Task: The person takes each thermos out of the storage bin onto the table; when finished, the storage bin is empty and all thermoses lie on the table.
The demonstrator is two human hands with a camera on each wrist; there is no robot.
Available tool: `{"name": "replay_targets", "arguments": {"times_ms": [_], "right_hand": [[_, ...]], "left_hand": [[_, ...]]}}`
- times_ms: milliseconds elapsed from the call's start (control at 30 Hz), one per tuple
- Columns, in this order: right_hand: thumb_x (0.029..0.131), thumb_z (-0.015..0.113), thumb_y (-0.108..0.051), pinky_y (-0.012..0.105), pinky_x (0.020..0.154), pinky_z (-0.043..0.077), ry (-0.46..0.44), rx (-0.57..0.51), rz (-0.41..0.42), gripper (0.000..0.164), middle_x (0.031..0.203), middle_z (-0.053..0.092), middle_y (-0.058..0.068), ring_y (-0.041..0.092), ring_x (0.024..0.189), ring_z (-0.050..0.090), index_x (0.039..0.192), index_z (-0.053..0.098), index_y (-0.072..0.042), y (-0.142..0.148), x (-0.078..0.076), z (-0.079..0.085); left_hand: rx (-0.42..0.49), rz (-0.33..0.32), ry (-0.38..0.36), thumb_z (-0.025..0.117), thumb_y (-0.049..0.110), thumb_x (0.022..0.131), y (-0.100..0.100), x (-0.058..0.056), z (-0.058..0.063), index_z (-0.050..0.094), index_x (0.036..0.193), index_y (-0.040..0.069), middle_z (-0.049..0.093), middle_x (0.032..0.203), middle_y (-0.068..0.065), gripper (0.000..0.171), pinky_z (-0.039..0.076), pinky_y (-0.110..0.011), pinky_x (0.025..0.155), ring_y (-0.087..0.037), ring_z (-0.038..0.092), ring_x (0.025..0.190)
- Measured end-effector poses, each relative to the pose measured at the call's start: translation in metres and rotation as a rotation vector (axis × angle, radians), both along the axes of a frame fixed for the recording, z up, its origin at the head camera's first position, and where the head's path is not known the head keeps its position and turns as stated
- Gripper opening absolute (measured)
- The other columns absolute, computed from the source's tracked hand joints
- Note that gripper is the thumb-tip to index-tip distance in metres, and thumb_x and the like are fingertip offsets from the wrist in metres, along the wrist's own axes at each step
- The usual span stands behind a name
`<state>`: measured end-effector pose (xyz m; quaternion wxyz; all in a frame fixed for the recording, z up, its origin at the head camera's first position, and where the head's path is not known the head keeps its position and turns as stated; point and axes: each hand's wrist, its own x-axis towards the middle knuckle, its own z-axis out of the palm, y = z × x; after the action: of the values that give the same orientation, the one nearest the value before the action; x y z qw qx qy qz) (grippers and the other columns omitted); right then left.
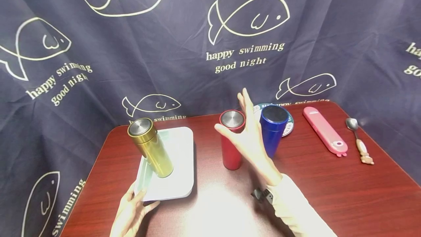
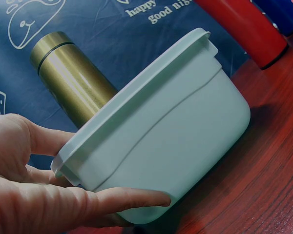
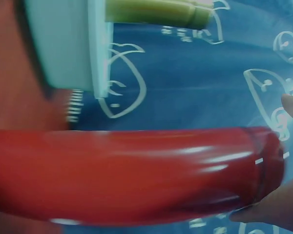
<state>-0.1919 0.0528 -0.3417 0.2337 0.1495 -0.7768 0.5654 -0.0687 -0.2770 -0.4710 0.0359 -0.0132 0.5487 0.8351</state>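
Observation:
A gold thermos bottle (image 1: 154, 153) with a steel-topped lid stands inside a white plastic basin (image 1: 182, 167). At the basin's near left corner my left hand (image 1: 129, 207) grips it, fingers along the outer wall in the left wrist view and thumb up by the rim. A red thermos bottle (image 1: 231, 156) stands upright right of the basin. My right hand (image 1: 251, 142) is at its upper part, fingers spread and pointing up, thumb stretched across in front of the lid. In the right wrist view the thumb (image 3: 263, 209) lies right at the red lid's edge.
A blue thermos bottle (image 1: 271, 138) stands just right of the right hand, before a round patterned plate (image 1: 290, 129). Farther right lie a pink case (image 1: 323, 131) and a spoon (image 1: 363, 151) with a decorated handle. A dark printed curtain (image 1: 184, 57) hangs behind the table.

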Motion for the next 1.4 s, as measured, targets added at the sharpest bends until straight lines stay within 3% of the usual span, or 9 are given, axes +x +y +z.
{"name": "replay_targets", "arguments": {"times_ms": [267, 500, 667, 800, 933, 1133, 1233, 1400], "right_hand": [[0.069, 0.09, -0.022, 0.039, 0.115, 0.027, 0.235, 0.043, -0.015, 0.108, 0.152, 0.041, -0.005, 0.008, 0.141, 0.033, 0.155, 0.025, -0.025, -0.014, -0.004, 0.036], [0.07, 0.089, -0.018, 0.034, 0.116, 0.027, 0.289, 0.023, 0.094, 0.106, 0.152, 0.041, -0.002, 0.011, 0.141, 0.035, 0.155, 0.025, -0.02, -0.035, -0.004, 0.04], [0.071, 0.088, -0.011, 0.032, 0.114, 0.031, 0.147, -0.087, 0.259, 0.107, 0.153, 0.038, -0.002, 0.012, 0.14, 0.036, 0.155, 0.023, -0.026, -0.06, -0.004, 0.027], [0.073, 0.085, -0.005, 0.041, 0.111, 0.035, -0.011, -0.19, 0.369, 0.107, 0.154, 0.037, 0.002, 0.017, 0.139, 0.038, 0.155, 0.021, -0.028, -0.084, -0.003, 0.01], [0.073, 0.084, -0.001, 0.045, 0.109, 0.037, -0.108, -0.24, 0.432, 0.107, 0.154, 0.038, 0.008, 0.025, 0.137, 0.042, 0.156, 0.021, -0.024, -0.109, -0.003, -0.008], [0.074, 0.084, -0.006, 0.04, 0.112, 0.034, -0.266, -0.26, 0.49, 0.107, 0.155, 0.036, 0.006, 0.026, 0.138, 0.04, 0.156, 0.019, -0.031, -0.141, -0.002, -0.025], [0.076, 0.083, -0.007, 0.04, 0.114, 0.031, -0.296, -0.255, 0.516, 0.107, 0.156, 0.033, 0.008, 0.027, 0.139, 0.038, 0.156, 0.016, -0.03, -0.152, -0.002, -0.029], [0.076, 0.084, -0.014, 0.04, 0.113, 0.033, -0.255, -0.179, 0.489, 0.107, 0.156, 0.033, 0.008, 0.026, 0.139, 0.039, 0.157, 0.014, -0.026, -0.166, -0.006, -0.037]], "left_hand": [[-0.039, 0.044, -0.057, 0.041, 0.011, 0.105, 0.002, 0.001, 0.007, 0.046, 0.127, 0.029, 0.057, 0.121, 0.01, 0.029, 0.047, -0.058, 0.093, -0.005, 0.057, 0.114], [-0.063, 0.058, -0.058, 0.042, 0.012, 0.105, 0.004, 0.002, 0.01, 0.048, 0.126, 0.029, 0.059, 0.12, 0.011, 0.028, 0.05, -0.052, 0.091, -0.005, 0.057, 0.113], [-0.068, 0.052, -0.049, 0.042, 0.013, 0.105, 0.004, 0.002, 0.009, 0.047, 0.127, 0.03, 0.058, 0.122, 0.013, 0.028, 0.044, -0.061, 0.095, -0.004, 0.056, 0.115], [-0.062, 0.063, -0.054, 0.043, 0.012, 0.104, 0.004, 0.002, 0.008, 0.05, 0.125, 0.029, 0.059, 0.121, 0.012, 0.027, 0.046, -0.058, 0.094, -0.005, 0.057, 0.114], [-0.066, 0.064, -0.043, 0.042, 0.011, 0.104, 0.003, 0.001, 0.008, 0.048, 0.127, 0.028, 0.06, 0.12, 0.01, 0.029, 0.05, -0.051, 0.091, -0.008, 0.059, 0.112], [-0.083, 0.071, -0.064, 0.041, 0.013, 0.105, 0.005, 0.0, 0.009, 0.04, 0.136, 0.024, 0.057, 0.127, 0.01, 0.033, 0.037, -0.067, 0.099, -0.007, 0.053, 0.12], [-0.079, 0.079, -0.075, 0.041, 0.013, 0.105, 0.006, 0.0, 0.01, 0.036, 0.139, 0.02, 0.055, 0.129, 0.009, 0.036, 0.033, -0.07, 0.1, -0.008, 0.051, 0.123], [-0.086, 0.086, -0.08, 0.042, 0.013, 0.105, 0.005, 0.0, 0.009, 0.035, 0.14, 0.018, 0.056, 0.128, 0.006, 0.037, 0.033, -0.07, 0.099, -0.01, 0.053, 0.121]]}}
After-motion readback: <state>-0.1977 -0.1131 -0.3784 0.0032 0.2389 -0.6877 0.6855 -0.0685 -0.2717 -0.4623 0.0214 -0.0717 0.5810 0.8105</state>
